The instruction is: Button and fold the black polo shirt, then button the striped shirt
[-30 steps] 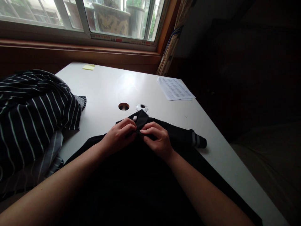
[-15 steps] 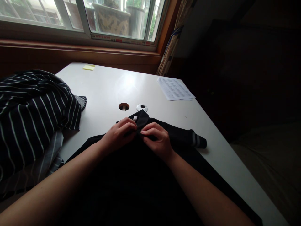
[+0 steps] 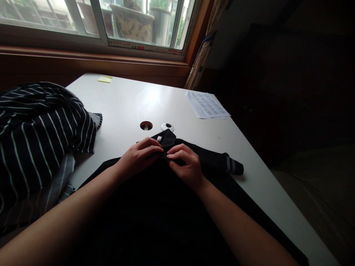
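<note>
One black garment (image 3: 166, 188) lies spread on white table (image 3: 124, 101) | left hand (image 3: 137, 156): fingertips at its collar (image 3: 169, 138), grip unclear | right hand (image 3: 187, 162): pinches garment just beside | striped fabric (image 3: 41, 136): heaped left

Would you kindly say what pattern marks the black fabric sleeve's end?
The black sleeve has grey bands, clearest in head view.

a heap of dark cloth with white stripes (image 3: 47, 136) lies on the left of the white table (image 3: 124, 99). a yellow note (image 3: 105, 79) sits near the far edge, and printed sheets (image 3: 206, 105) overlap by the right edge. a round hole (image 3: 146, 125) pierces the tabletop, with a grey ring (image 3: 163, 127) just beside it. beyond, pots (image 3: 131, 24) stand behind the window (image 3: 102, 22), next to a gathered curtain (image 3: 203, 48). at lower right there may be fabric (image 3: 313, 188), too dim to be sure.
</note>
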Demonstrator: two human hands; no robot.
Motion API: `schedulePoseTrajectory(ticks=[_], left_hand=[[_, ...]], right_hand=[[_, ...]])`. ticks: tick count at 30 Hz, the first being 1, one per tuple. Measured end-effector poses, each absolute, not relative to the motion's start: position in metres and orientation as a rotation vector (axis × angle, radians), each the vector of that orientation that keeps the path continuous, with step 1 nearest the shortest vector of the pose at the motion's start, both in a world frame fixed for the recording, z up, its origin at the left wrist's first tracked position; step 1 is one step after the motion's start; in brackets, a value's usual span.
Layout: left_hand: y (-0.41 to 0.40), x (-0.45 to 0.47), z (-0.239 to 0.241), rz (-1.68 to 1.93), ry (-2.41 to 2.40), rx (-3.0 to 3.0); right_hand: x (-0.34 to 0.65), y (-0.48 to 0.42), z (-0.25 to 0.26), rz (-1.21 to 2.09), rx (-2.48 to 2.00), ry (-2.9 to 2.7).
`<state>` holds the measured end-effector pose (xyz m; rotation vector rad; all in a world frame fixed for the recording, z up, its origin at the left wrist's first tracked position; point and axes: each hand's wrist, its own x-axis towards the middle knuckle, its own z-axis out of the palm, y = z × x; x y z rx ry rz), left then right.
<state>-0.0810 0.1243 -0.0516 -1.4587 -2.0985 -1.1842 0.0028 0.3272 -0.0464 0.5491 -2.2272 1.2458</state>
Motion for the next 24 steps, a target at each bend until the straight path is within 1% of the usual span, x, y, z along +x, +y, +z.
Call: schedulePoseTrajectory(ticks=[14,24], left_hand=[[0.12,-0.0838,-0.0581,-0.897,-2.059,-1.51],[0.1229,-0.0821,-0.0616,-1.04,-2.122,-1.446]], right_hand=[[0.0006,0.3269,-0.0462,1.272,0.561,-2.211],[0.0013,0.3276,-0.0481,1.218,0.595,-2.212]])
